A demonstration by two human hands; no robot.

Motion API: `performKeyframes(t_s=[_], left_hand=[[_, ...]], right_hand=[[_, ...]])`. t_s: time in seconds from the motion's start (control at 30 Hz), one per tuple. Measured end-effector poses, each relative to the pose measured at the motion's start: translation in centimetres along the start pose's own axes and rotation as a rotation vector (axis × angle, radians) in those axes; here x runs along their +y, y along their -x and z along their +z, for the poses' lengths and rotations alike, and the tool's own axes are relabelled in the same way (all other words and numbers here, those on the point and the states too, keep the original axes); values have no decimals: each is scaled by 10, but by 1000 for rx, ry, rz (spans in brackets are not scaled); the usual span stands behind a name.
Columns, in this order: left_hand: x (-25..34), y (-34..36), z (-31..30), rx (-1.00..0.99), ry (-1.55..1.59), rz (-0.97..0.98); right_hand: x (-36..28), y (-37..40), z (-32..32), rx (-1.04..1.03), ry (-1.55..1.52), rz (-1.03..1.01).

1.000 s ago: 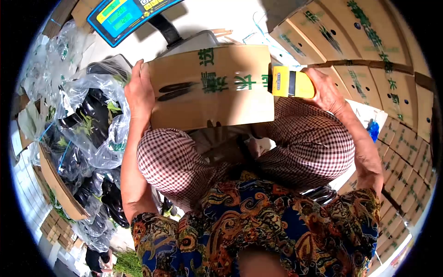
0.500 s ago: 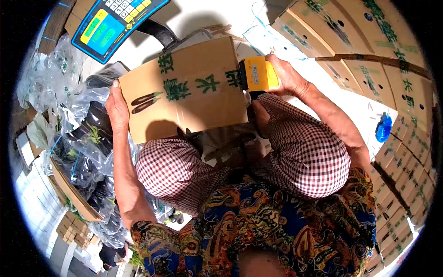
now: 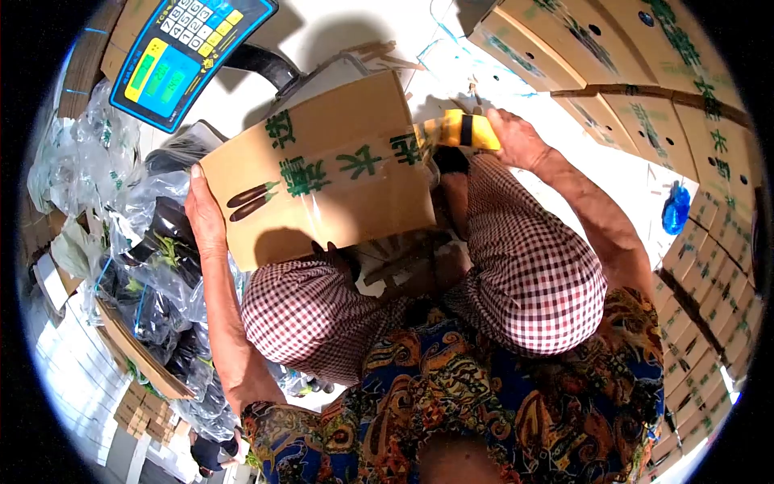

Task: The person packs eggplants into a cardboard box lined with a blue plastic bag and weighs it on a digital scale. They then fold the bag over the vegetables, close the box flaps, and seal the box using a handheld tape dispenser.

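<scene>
A closed cardboard box [image 3: 355, 211] printed with green characters and two dark eggplants lies tilted in front of my knees. My left hand [image 3: 205, 216] grips its left edge, thumb on the top face and the other fingers out of sight. Off the box's right end, my right hand [image 3: 520, 140] is closed around a yellow tape dispenser [image 3: 481, 131]. Yellowish packing tape [image 3: 428, 132] spans the short gap between the dispenser and the box's right edge. A shiny clear band runs across the box top through the characters.
A weighing scale display [image 3: 165, 81] with a keypad stands at upper left. Plastic bags [image 3: 153, 218] with dark produce fill the left side. Printed cartons [image 3: 637, 133] are stacked on the right. A blue object [image 3: 676, 211] lies near them on the white floor. Another person [image 3: 211, 453] appears at lower left.
My right hand and the dispenser have moved slightly away from the box's right edge and turned, and tape now shows between them. My left hand keeps its grip on the box.
</scene>
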State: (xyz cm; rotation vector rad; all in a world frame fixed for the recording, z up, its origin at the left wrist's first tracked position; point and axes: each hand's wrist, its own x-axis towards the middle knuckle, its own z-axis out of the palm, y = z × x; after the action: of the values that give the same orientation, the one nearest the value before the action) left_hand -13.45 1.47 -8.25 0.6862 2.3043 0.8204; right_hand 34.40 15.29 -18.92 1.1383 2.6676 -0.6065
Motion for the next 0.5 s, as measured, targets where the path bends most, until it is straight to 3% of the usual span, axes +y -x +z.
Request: performKeyframes(t_s=[0.1,0.13,0.2,0.27,0.4,0.5], left_hand=[[-1,2,1,-32,49,13],[-1,3,2,-34,48,36],[-2,7,3,-39,49,78],[2,8,3,-54,66,63],[-3,9,4,-67,162,44],[-14,6,8,-28,208,-31]], right_hand=[[-20,-32,2,-21,247,-51],[-37,-37,-11,89,624,-267],[-63,-44,-36,520,1377,-539],[-104,-79,-49,-283,700,-124],[-110,-77,-44,-397,588,15],[-110,-72,-48,-478,657,-136]])
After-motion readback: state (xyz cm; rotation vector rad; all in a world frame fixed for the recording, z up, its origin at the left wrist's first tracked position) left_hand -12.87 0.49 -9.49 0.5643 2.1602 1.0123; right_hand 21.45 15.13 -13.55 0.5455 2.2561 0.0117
